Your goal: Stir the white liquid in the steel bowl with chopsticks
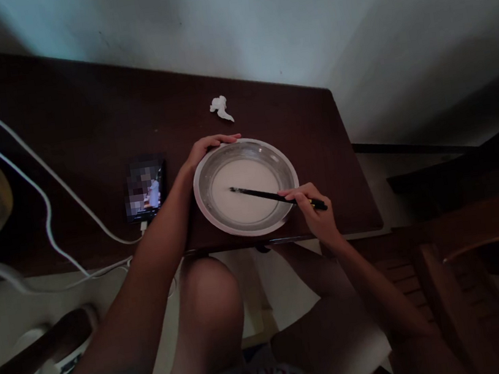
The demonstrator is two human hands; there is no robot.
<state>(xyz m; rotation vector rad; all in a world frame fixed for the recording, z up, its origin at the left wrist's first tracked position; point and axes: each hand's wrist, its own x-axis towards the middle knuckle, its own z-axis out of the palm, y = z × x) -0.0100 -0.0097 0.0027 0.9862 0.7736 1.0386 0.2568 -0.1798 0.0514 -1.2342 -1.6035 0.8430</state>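
Observation:
A round, shallow metal basin (202, 209) with a wide rim sits near the table's front edge. Inside it lies a smooth whitish layer (252, 208) that looks like liquid or batter. My left hand (209, 146) holds the basin's far-left rim, its fingers laid along the edge. In my right hand (315, 209), at the basin's right side, are black chopsticks (264, 195) with gold marks near the thick end. They lie close together, so I cannot tell the number for certain. Their tips reach over the whitish layer, with some white on them.
A crumpled white tissue (220, 109) lies behind the basin on the dark wooden table (81, 111). To the left, a phone (145, 189) with its screen lit is plugged into a white cable (80, 204). The wall (254, 25) borders the table's back; wooden furniture (429, 273) stands at right.

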